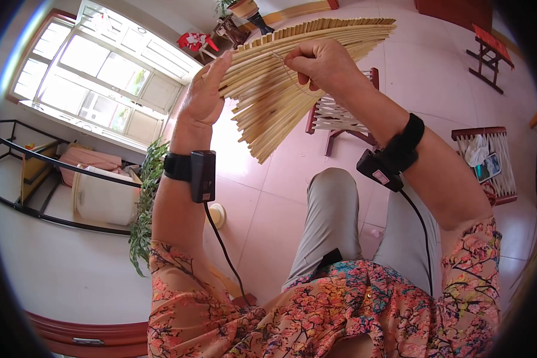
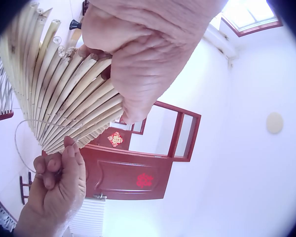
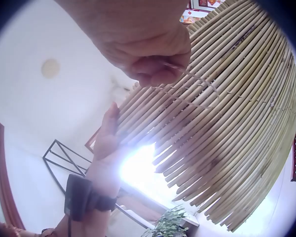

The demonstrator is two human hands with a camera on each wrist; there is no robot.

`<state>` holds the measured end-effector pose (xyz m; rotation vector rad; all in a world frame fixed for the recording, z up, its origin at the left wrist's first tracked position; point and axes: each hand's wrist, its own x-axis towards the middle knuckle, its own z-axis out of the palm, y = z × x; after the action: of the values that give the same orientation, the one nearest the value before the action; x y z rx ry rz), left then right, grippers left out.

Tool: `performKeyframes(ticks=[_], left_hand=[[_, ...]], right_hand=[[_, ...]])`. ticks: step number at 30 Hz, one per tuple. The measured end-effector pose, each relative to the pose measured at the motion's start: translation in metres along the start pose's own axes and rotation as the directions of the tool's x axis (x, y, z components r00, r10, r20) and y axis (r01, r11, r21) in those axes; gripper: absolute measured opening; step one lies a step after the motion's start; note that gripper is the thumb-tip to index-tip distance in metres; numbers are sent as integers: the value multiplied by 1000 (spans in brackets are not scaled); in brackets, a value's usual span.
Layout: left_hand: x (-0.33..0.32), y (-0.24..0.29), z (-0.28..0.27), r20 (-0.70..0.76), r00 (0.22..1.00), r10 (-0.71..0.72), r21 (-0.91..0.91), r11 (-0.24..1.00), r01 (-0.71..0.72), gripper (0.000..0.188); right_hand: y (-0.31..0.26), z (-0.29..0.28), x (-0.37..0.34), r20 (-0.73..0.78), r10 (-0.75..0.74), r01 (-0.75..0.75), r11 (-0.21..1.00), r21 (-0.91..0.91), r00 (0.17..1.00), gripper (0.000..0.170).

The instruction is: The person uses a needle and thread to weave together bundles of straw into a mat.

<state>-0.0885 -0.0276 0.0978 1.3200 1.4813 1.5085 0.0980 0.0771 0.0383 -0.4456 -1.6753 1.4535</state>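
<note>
A fan-shaped mat of thin pale stalks (image 1: 268, 95), stitched together side by side, is held up in front of the body. My left hand (image 1: 204, 98) grips its left edge, with the stalk ends close to the palm in the left wrist view. Over the near face of the mat, my right hand (image 1: 328, 67) has its fingers curled and pinches a thin pale string (image 3: 204, 83). That string loops from the fingers to the stitch line across the stalks; in the left wrist view the string (image 2: 17, 140) bows out beside the mat. Part of the left hand's fingers is hidden behind the stalks.
Behind the mat stands a red-framed stool with white cords (image 1: 340, 113). Another corded stool (image 1: 501, 179) at the right bears a phone and a white bag. A leafy plant (image 1: 146, 209) and a black metal frame (image 1: 71, 209) are at the left, near the window.
</note>
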Motion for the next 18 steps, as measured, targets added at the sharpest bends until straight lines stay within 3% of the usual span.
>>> performKeyframes(ticks=[18], left_hand=[[-4,-4,2,-26,1000,12,26,1000,-12,37]], right_hand=[[2,1,-4,7,11,-11,1000,-22,1000,17]])
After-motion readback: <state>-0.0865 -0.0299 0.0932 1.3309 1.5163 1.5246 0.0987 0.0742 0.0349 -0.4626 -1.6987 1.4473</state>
